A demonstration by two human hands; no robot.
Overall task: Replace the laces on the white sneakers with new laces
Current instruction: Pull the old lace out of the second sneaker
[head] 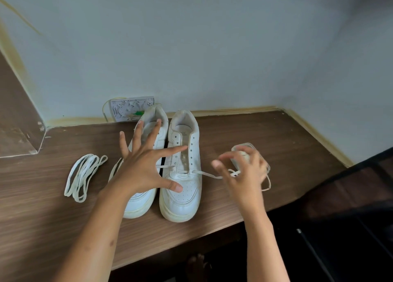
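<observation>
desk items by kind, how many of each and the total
sneakers: 2, left sneaker and right sneaker
lace bundles lying loose: 1, coiled lace bundle
laces threaded in a shoe: 1, threaded lace
clear packets: 1, clear packet
wall boxes: 1, white wall box
total: 6

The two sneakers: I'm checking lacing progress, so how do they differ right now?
The right sneaker shows bare upper eyelets, with a lace through its lowest eyelets trailing to the right. The left sneaker is largely hidden under the spread left hand, so its lacing is unclear. Both are white, side by side, toes toward the camera.
</observation>
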